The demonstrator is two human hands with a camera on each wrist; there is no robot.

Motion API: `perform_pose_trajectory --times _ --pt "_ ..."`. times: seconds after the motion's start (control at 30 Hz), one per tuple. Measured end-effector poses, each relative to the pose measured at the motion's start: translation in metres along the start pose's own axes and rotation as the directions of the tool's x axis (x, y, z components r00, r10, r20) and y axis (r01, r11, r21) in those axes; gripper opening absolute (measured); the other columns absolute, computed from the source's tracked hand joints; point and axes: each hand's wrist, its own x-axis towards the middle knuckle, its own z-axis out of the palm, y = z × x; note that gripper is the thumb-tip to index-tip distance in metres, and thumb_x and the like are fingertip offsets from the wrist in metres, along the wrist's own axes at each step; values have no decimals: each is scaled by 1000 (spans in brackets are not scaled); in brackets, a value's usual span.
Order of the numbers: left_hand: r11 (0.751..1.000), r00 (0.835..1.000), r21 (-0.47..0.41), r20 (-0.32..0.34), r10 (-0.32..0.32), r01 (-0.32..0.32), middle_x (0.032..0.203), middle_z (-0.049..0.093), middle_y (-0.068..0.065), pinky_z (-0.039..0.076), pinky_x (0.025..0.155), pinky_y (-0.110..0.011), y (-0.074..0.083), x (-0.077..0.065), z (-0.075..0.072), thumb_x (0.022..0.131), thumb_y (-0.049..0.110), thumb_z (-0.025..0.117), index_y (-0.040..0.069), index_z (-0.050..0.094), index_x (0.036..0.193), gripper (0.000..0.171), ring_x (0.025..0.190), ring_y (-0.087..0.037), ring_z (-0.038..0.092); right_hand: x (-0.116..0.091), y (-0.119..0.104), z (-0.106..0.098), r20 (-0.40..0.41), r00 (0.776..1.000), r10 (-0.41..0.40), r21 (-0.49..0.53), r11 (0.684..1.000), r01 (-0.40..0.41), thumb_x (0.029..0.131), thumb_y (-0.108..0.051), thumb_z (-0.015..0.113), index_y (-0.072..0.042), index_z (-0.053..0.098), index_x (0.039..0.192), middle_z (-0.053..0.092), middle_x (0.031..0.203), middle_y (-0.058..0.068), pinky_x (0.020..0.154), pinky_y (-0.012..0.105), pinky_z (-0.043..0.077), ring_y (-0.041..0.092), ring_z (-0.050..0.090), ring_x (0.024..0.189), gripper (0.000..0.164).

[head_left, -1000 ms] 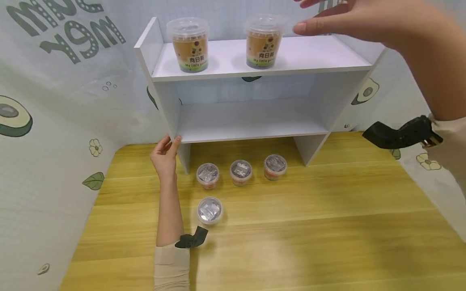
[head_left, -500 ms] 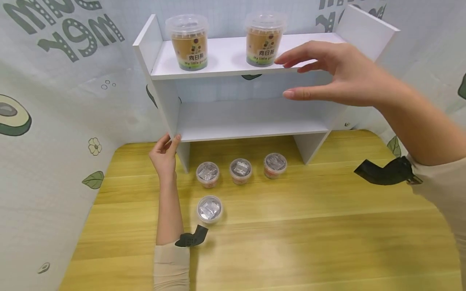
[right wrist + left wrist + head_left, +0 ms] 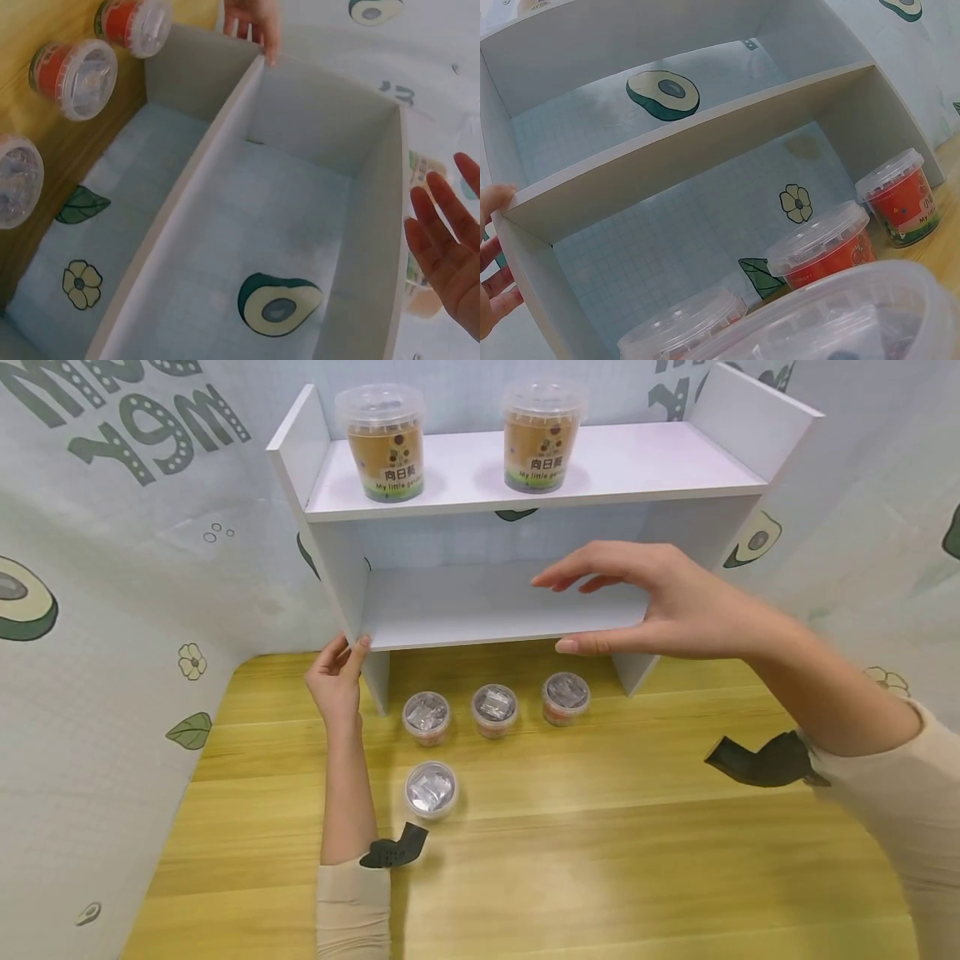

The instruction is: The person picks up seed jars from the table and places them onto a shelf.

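My left hand [image 3: 337,685] holds the left side panel of a white two-tier shelf [image 3: 495,606] near the lower board, thumb on the front edge and fingers along the outside. In mid-air before the lower tier, my right hand [image 3: 675,602] has its fingers spread, with nothing held; the right wrist view shows its palm [image 3: 457,277]. Two clear-lidded plastic cups with orange labels, a left cup [image 3: 390,452] and a right cup [image 3: 543,447], stand upright on the top board, apart from each other.
Beneath the shelf's front, three red-labelled lidded cups stand in a row: left [image 3: 427,718], middle [image 3: 495,710] and right [image 3: 566,697]. Another lidded cup [image 3: 431,790] stands nearer, by the left forearm. A patterned cloth [image 3: 135,593] hangs behind the wooden table [image 3: 600,860].
My right hand has come down from beside the top board to in front of the lower tier, its fingers still spread. The left hand and the cups stay put.
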Motion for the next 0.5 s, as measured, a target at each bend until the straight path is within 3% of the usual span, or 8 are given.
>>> perform_pose_trajectory --times 0.23,0.5 --pt "1000 1000 6 -2 5 -5 93 63 3 48 68 -24 1 0 0 75 16 78 1 69 105 34 83 -15 58 -6 -1 24 -3 999 -54 64 996 54 72 -10 79 -13 58 121 58 119 -6 88 22 44 6 53 106 54" --pt "1000 1000 11 -7 10 -10 91 64 3 47 65 -23 2 -1 0 75 15 77 1 69 104 34 81 -13 58 -9 0 42 0 999 -36 146 989 36 74 -9 78 -14 58 120 58 119 -7 90 23 44 8 53 108 51"
